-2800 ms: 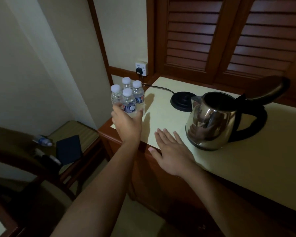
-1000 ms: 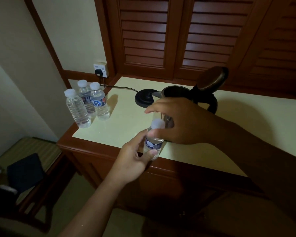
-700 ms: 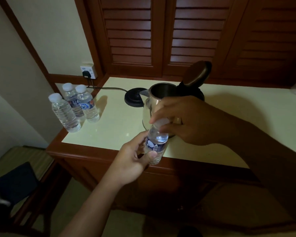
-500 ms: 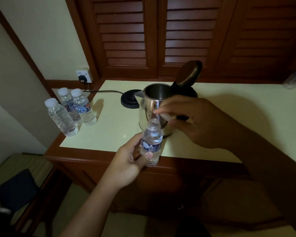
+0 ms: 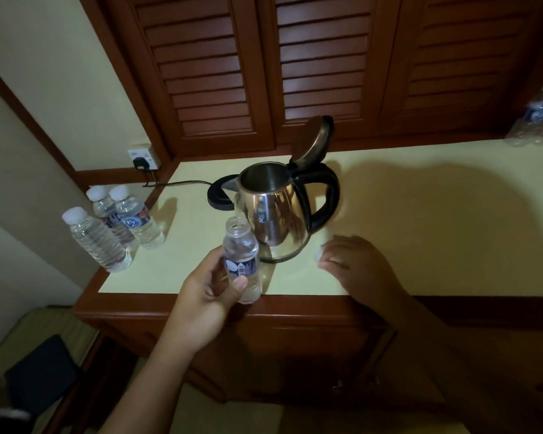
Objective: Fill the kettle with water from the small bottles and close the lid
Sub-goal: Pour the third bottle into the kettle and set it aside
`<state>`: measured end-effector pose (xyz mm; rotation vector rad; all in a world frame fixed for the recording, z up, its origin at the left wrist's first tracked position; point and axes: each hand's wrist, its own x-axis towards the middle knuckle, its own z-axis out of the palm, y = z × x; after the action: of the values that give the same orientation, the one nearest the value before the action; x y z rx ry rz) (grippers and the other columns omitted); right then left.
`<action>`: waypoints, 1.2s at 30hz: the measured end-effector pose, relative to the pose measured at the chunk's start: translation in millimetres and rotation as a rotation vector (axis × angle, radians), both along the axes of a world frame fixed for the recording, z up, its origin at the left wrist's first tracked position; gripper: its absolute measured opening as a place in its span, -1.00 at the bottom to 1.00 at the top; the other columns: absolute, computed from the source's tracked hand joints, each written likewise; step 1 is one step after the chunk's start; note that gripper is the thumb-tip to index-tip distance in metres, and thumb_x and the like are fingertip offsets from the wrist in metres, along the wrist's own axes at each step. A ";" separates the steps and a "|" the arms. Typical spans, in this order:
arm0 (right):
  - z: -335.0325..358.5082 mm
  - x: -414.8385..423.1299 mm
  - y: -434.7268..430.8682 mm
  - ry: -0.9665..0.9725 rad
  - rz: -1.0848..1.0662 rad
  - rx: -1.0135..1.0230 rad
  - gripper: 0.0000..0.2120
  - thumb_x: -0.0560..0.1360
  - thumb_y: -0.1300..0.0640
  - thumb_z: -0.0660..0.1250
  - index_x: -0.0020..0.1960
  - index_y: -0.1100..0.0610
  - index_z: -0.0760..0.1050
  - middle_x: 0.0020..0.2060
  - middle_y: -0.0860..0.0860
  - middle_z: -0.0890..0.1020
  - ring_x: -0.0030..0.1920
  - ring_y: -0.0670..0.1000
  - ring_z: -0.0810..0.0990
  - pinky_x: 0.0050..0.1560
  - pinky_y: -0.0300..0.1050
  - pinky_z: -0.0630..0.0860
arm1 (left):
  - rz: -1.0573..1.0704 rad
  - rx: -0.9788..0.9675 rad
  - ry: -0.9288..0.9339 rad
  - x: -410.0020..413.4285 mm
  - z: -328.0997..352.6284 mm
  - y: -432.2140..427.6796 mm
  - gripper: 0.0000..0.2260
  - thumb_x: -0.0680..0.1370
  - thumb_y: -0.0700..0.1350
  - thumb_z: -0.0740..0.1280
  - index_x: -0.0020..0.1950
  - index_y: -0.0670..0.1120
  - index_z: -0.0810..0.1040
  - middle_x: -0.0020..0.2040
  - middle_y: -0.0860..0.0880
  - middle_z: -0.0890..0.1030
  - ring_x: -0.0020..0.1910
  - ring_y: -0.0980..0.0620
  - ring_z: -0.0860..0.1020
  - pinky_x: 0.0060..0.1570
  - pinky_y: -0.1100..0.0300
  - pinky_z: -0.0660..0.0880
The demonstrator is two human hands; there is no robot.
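Right hand (image 5: 355,264) showing blurred at kettle's (image 5: 273,214) 4 o'clock, cap (image 5: 318,254) peeking out, grip unclear. Left hand (image 5: 201,302) grasping uncapped bottle (image 5: 242,261), standing upright, mouth pointing 12 o'clock.

One small bottle (image 5: 136,221) on the bench has a blue label that seems to say "K2" — the rest is too blurry.

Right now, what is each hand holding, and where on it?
Left hand grips the uncapped bottle around its labelled lower half; right hand appears to pinch its white cap.
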<state>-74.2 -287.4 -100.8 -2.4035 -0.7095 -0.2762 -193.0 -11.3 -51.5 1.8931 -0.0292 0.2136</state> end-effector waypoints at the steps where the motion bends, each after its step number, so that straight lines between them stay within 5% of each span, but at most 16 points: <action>1: -1.7 2.6 0.4 -0.007 0.004 -0.002 -0.82 0.53 -0.03 0.35 -0.14 0.02 0.66 -0.04 -0.15 0.70 0.06 -0.12 0.61 0.20 0.01 0.47 | 0.013 0.011 -0.008 1.3 2.5 0.8 -0.61 0.61 -0.28 0.43 0.41 -0.03 0.53 0.23 0.10 0.71 0.25 0.12 0.65 0.21 0.32 0.53; 3: -0.6 1.8 0.8 0.005 -0.045 0.031 -0.87 0.49 -0.01 0.48 -0.05 0.04 0.66 0.02 -0.11 0.71 0.07 -0.09 0.61 0.23 -0.22 0.38 | 0.022 0.029 -0.009 3.2 7.6 2.5 -0.62 0.61 -0.29 0.42 0.39 -0.02 0.54 0.20 0.14 0.72 0.21 0.16 0.65 0.16 0.38 0.50; 5: 0.1 -1.4 1.1 -0.007 -0.125 0.020 -0.67 0.44 -0.04 0.55 0.14 0.07 0.65 0.11 -0.05 0.69 0.12 -0.03 0.59 0.20 -0.34 0.25 | 0.020 0.045 -0.011 3.7 13.6 2.3 -0.61 0.61 -0.32 0.41 0.40 -0.03 0.54 0.21 0.15 0.71 0.23 0.16 0.65 0.15 0.40 0.51; 10: -2.8 -4.2 7.1 -0.030 -0.256 -0.205 -0.19 0.43 -0.45 0.31 0.39 0.17 0.44 0.35 0.13 0.54 0.36 0.17 0.50 0.44 0.10 0.34 | 0.043 0.022 -0.063 9.2 25.9 2.7 -0.54 0.56 -0.12 0.46 0.46 -0.03 0.51 0.28 0.10 0.69 0.30 0.10 0.63 0.27 0.16 0.55; 13: -6.0 -2.8 12.9 0.084 -0.260 -0.363 0.03 0.44 -0.59 0.01 0.61 0.16 0.10 0.62 0.14 0.15 0.62 0.17 0.09 0.58 0.23 0.07 | 0.073 0.096 -0.093 11.2 36.9 3.0 -0.51 0.59 0.00 0.48 0.50 0.06 0.48 0.32 0.21 0.65 0.34 0.17 0.59 0.31 0.13 0.49; 18: -7.9 1.1 15.0 0.125 -0.234 -0.484 0.07 0.45 -0.60 -0.21 0.65 0.17 -0.16 0.65 0.12 -0.07 0.64 0.12 -0.12 0.59 0.26 -0.16 | 0.103 0.247 -0.097 16.6 64.1 10.2 -0.45 0.55 0.09 0.43 0.54 0.14 0.44 0.36 0.25 0.59 0.33 0.30 0.52 0.28 0.29 0.42; 23: -12.7 2.5 16.5 0.110 -0.254 -0.519 0.05 0.45 -0.59 -0.26 0.65 0.15 -0.17 0.65 0.10 -0.06 0.64 0.12 -0.11 0.59 0.28 -0.14 | 0.172 0.439 -0.106 39.2 87.3 20.5 -0.51 0.62 -0.05 0.43 0.54 0.08 0.42 0.39 0.14 0.55 0.34 0.15 0.47 0.28 0.14 0.38; 28: -9.5 1.0 17.5 0.122 -0.254 -0.510 0.02 0.46 -0.58 -0.25 0.65 0.13 -0.21 0.65 0.09 -0.11 0.64 0.11 -0.17 0.59 0.26 -0.18 | 0.247 0.823 -0.114 70.3 103.0 32.9 -0.53 0.64 0.01 0.40 0.54 0.09 0.39 0.41 -0.03 0.54 0.40 -0.15 0.44 0.37 -0.26 0.39; 36: -14.8 4.8 14.9 0.118 -0.266 -0.453 0.07 0.41 -0.63 -0.29 0.66 0.11 -0.14 0.65 0.07 -0.06 0.64 0.09 -0.14 0.60 0.24 -0.17 | 0.311 1.285 -0.200 90.5 133.8 26.2 -0.43 0.61 -0.06 0.39 0.61 0.12 0.32 0.51 0.04 0.41 0.47 -0.12 0.26 0.20 -0.20 0.33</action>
<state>-69.5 -272.5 -115.6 -2.9229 -0.4291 -0.0820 -102.5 14.9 82.2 3.1444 -0.0040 0.7194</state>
